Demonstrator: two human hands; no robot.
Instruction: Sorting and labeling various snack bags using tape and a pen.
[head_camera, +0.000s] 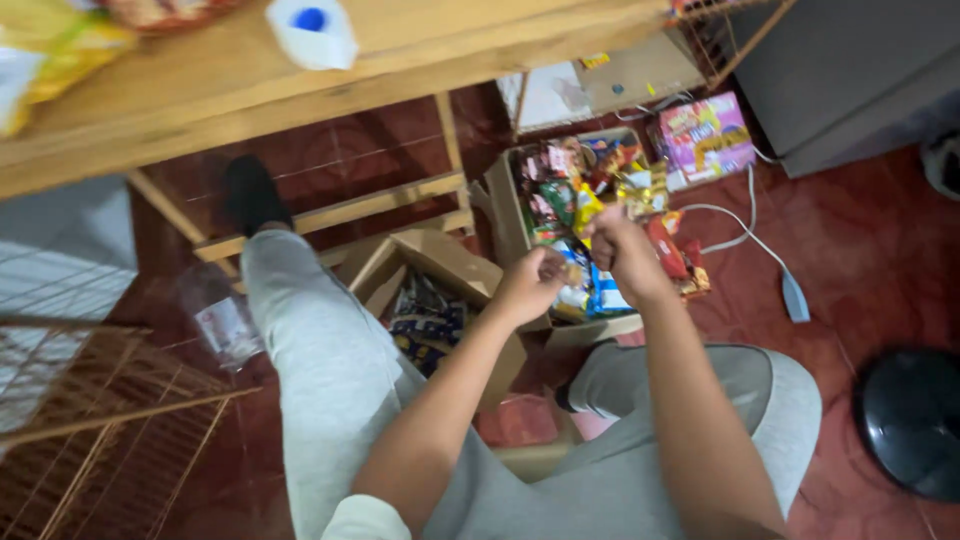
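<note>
Two bare hands meet in front of the seated person, above an open cardboard box of snack packets (600, 215) on the red tiled floor (870, 250). The left hand (530, 283) is curled almost into a fist, fingers folded in toward the palm, and seems to pinch one end of a small dark strip (578, 247); the picture is too blurred to tell what the strip is. The right hand (620, 250) is likewise closed, thumb and fingers pressed together at the other end of the same strip, so the two hands sit just beside each other with the strip between them.

Directly beyond and below the right hand lie the bright packets in the box, red, yellow, green and blue ones crowded together. Under the left hand stands a second cardboard box (440, 290), flaps open, with dark blue packets inside. Farther beyond the right hand rests a pink printed carton (705, 135), and a white cable (750, 235) runs across the floor to its right. Beyond the left hand, a wooden counter (230, 80) carries a white tape roll (312, 30). Grey trousers (330, 370) cover the legs beneath both forearms
</note>
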